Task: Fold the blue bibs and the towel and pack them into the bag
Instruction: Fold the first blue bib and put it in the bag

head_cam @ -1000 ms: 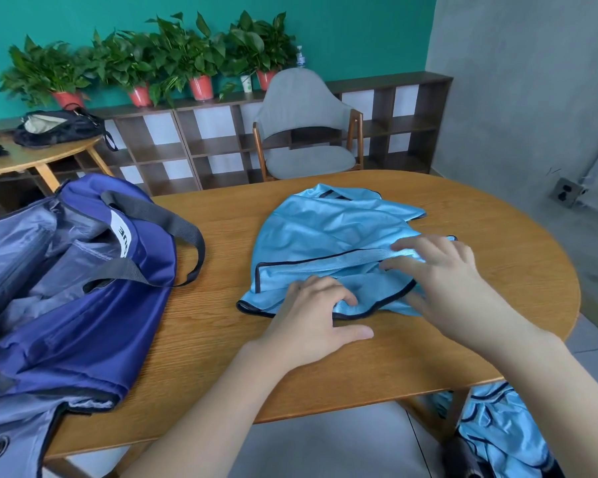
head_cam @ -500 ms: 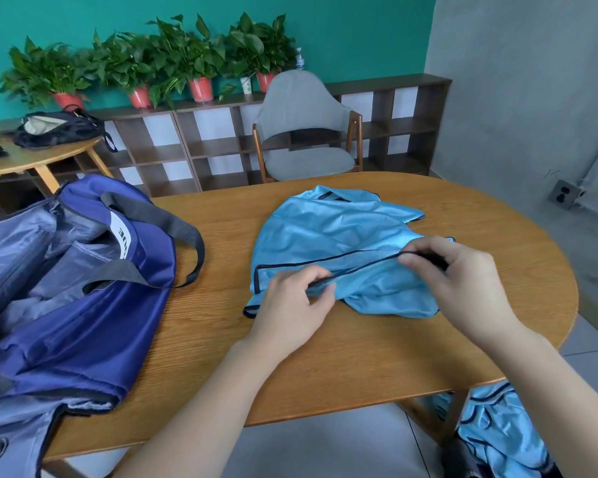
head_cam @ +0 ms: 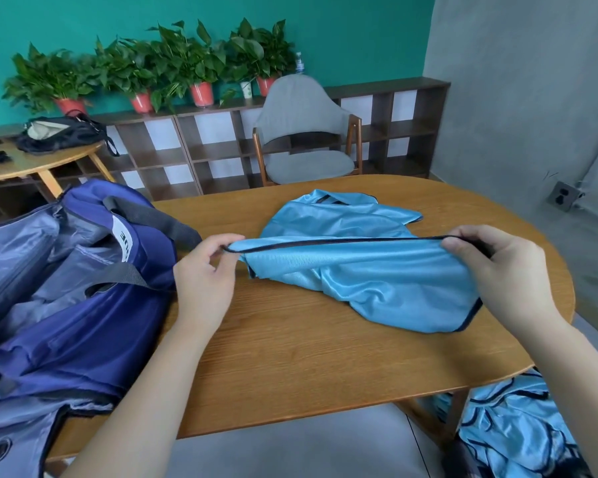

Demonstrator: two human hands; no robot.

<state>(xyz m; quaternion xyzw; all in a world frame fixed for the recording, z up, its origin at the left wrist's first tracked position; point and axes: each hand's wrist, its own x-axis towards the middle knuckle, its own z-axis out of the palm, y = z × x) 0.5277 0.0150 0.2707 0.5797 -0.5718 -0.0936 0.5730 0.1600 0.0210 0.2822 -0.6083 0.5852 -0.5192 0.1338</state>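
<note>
A light blue bib with black trim lies on the wooden table, its near hem lifted and pulled taut. My left hand pinches the hem's left end, and my right hand pinches its right end. The rest of the bib trails back on the tabletop. A large dark blue bag stands open at the left of the table, its grey lining showing. More blue bibs lie in a heap below the table's right corner. No towel is in sight.
A grey chair stands behind the table in front of low shelves topped with potted plants. A second round table with a black bag is at the far left. A grey wall is at the right.
Both hands moved from pressing on the bib to pinching its black-trimmed hem, then spread apart and lifted it, stretching the hem taut above the table.
</note>
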